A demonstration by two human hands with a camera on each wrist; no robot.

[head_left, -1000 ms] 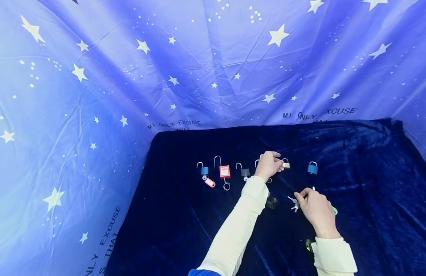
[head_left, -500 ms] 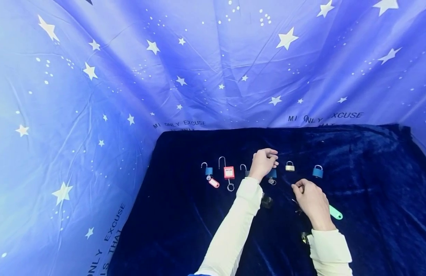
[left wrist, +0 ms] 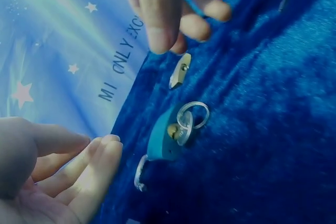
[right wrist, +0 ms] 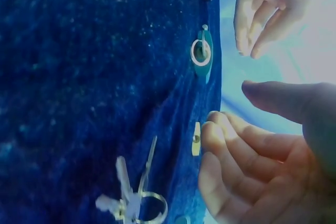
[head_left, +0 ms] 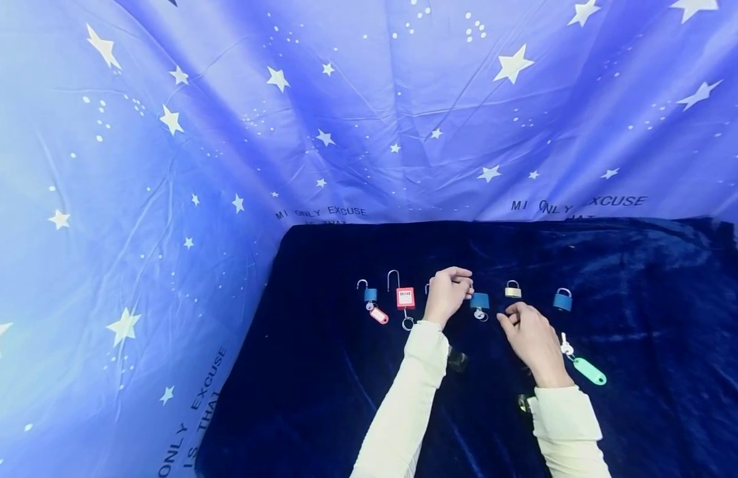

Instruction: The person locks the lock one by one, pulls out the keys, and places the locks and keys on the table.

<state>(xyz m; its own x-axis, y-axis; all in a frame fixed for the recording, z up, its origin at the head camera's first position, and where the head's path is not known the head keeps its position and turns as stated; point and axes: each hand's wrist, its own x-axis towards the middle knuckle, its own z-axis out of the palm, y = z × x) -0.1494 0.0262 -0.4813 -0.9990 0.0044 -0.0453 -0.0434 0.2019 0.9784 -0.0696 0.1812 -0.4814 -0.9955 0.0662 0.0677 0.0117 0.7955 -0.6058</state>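
Note:
My left hand, fingers loosely bent and holding nothing, is just left of a blue padlock. That padlock has a key with a ring in its bottom; its shackle shows in the left wrist view. My right hand holds nothing either, thumb and fingertips apart, in front of a small brass padlock. To its right lie keys on a green tag; the right wrist view shows the key bunch below the hand.
Left of my left hand are a red padlock with a raised shackle and a blue padlock with a red key tag. A dark padlock is mostly hidden behind that hand. Another blue padlock sits at right on the dark blue cloth.
My left hand has drawn back leftward, uncovering the blue padlock. My right hand has shifted up and left; the keys, earlier left of its fingers, now show at its right. The head view has shifted.

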